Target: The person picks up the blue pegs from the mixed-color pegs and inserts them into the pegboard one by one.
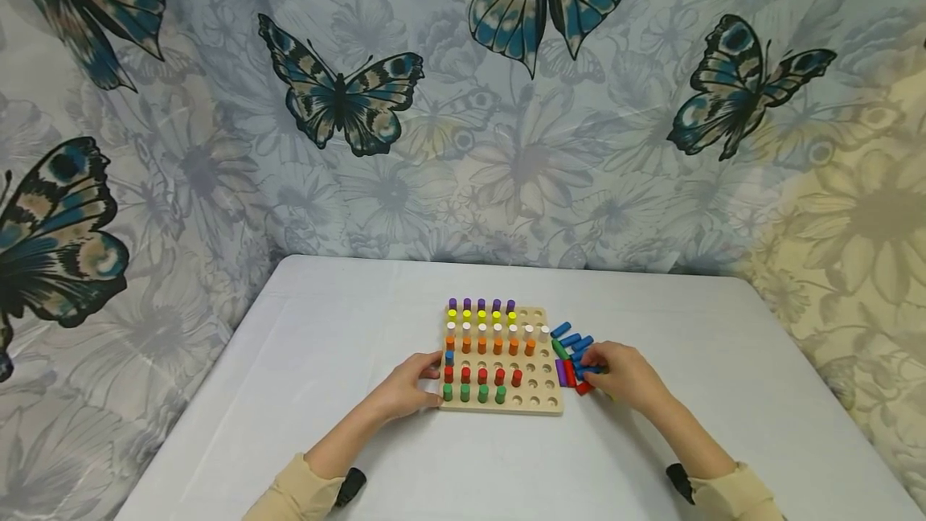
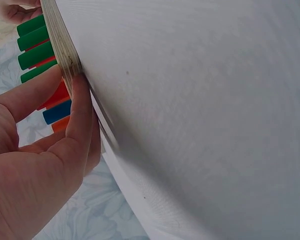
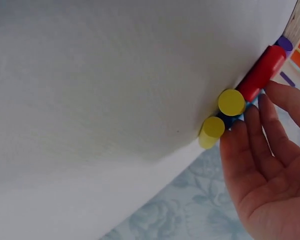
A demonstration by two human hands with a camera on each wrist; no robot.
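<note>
Gripping pegboard (image 1: pixel 524 392) with left hand (image 1: pixel 403 387), can't tell if pinching pegs (image 3: pixel 262 73) (probably light, stiff, grab mid-length) with bent right hand (image 1: pixel 626 374).

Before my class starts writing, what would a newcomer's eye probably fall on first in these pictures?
Probably the big dark-and-blue butterflies on the floral backdrop behind the white table. Next, the wooden pegboard on the table, with bright rows of upright pegs and the left hand holding its left edge. Just off its right side, the right hand is at a jumble of loose pegs.
</note>
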